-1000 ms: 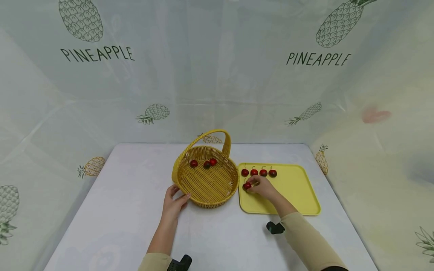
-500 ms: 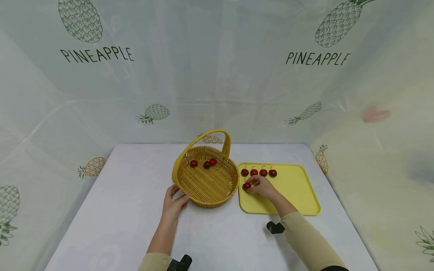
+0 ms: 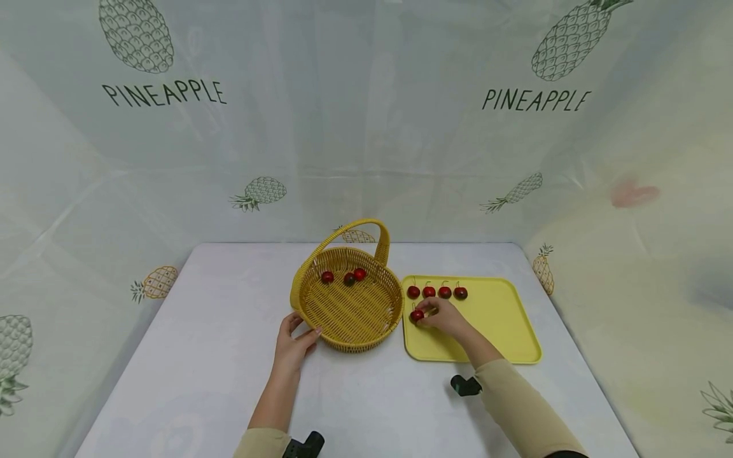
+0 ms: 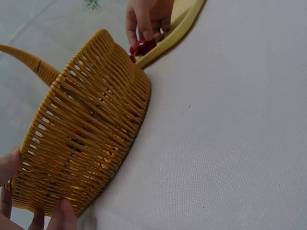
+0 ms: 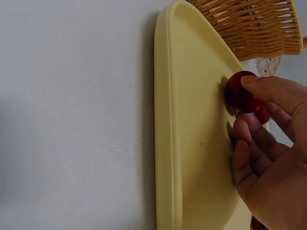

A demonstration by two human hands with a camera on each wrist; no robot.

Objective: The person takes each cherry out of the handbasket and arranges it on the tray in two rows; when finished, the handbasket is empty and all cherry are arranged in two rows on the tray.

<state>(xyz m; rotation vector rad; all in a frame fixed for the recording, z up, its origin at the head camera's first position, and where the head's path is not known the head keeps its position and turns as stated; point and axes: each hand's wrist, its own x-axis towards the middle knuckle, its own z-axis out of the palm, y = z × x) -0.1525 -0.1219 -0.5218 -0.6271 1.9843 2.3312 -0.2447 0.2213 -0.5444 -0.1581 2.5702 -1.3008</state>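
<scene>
Fingers (image 5: 254, 81) of your right hand (image 3: 445, 317) are curled onto a cherry (image 3: 417, 314) lying on the yellow tray (image 3: 504, 331), right of centre in the head view, just below the row of four cherries (image 3: 436, 292). Keep that pinch light and low on the fruit so it cannot roll along the smooth tray floor, and keep clear of the row above. Your left hand (image 3: 293, 343), fingers relaxed, rests against the near rim of the wicker basket (image 3: 349, 312) on the worktop (image 3: 200, 356); hold it there to steady the basket.
</scene>
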